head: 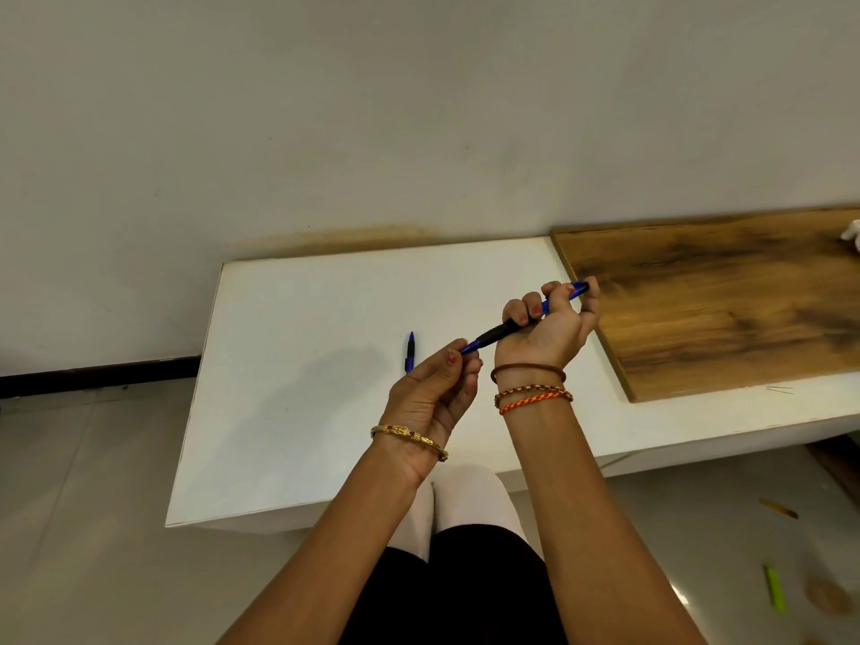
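Hands first: both are on the same blue pen (493,336), held up over the white table (302,365) around the middle of the frame. It slants from lower left to upper right.

Going from the left, grey floor (70,505) fills the lower left corner, with a dark skirting strip along the foot of the plain wall (325,109). Then comes the table. Lying flat on it, just left of the hands, is a second pen (410,351), also blue with a black grip. Its near end slips behind the left hand in the picture, so I can't tell if they touch.

The left hand (433,388), with a gold bangle (409,435) on its wrist, has thumb and fingertips pinching the lower tip end of the held pen. The black grip section shows in the gap between the two hands.

The right hand (544,328) is wrapped round the upper barrel with its fingers curled over it and the thumb up by the far end. I can't say whether the thumb is pressing the end or just sitting next to it. That wrist has a few wrist bands (530,393), brown and orange.

Right of that, a wooden board (721,309) lies flat on the table, taking up the right side of the frame. Down in the lower right, on the floor, there's a green stick-like thing (774,593), too small to make out properly.
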